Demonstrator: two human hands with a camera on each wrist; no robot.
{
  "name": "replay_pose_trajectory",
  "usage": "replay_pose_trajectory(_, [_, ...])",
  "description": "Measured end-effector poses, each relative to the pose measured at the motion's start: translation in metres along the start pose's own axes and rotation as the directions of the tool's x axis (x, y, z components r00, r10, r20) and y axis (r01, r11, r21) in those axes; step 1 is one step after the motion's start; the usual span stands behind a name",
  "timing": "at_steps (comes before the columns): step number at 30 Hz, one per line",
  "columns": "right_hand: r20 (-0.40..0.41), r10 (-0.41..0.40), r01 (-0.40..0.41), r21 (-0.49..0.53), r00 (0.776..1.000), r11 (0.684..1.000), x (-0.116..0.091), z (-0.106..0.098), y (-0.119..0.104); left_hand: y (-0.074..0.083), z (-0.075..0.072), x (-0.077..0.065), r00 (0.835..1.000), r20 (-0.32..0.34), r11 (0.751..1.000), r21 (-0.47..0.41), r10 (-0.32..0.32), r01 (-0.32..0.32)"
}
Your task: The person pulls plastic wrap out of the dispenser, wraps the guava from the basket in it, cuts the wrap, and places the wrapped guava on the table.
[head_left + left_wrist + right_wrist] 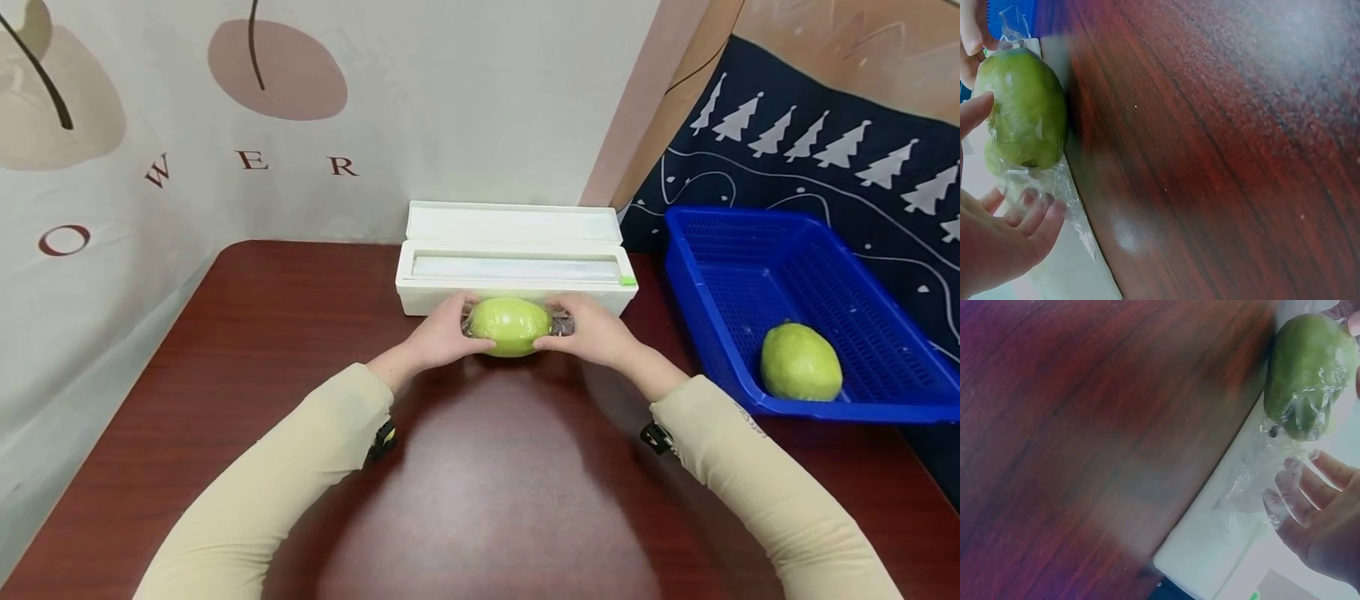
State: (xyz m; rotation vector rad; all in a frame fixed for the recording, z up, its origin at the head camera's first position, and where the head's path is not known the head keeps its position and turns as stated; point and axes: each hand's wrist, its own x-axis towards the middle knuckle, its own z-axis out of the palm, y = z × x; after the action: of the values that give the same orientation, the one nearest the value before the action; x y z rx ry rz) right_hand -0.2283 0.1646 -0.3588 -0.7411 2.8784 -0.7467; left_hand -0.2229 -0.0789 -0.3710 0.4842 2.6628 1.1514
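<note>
A green guava [512, 327], wrapped in clear cling film [1072, 200], is held lengthwise between both hands, close in front of a white cling film box [420, 300]. My left hand [442, 335] grips its left end, thumb on the near side and fingers in the loose film. My right hand [597, 333] grips the other end the same way, its fingertips [1291, 464] behind a film flap. Loose film sticks out past both ends of the fruit. The box's lid [513, 223] stands raised at the back, and a green slider [628, 281] sits at its right end.
A blue plastic basket [862, 412] stands on the right, with a second green guava [801, 363] in its near left corner. The dark red wooden table [247, 350] meets a printed cloth wall [465, 100] behind the box.
</note>
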Motion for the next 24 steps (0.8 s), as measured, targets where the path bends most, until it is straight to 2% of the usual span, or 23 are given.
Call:
replay_pose_trajectory(9, [-0.011,0.013,-0.014,-0.077,1.000,0.997,-0.0040,0.0020,-0.0014,-0.0014,0.0012,-0.0037,1.000,-0.011,0.999,0.031,0.027,-0.027])
replay_pose_trajectory(16, [-0.022,-0.028,0.025,-0.133,0.999,0.991,-0.0069,0.0047,-0.0033,-0.0011,0.0023,-0.0052,0.999,-0.011,0.997,0.065,0.046,-0.045])
replay_pose_trajectory(24, [-0.035,-0.027,0.022,-0.133,0.999,0.991,-0.0080,0.0064,-0.0046,-0.0017,0.0040,-0.0066,0.999,-0.001,0.995,0.090,0.038,-0.038])
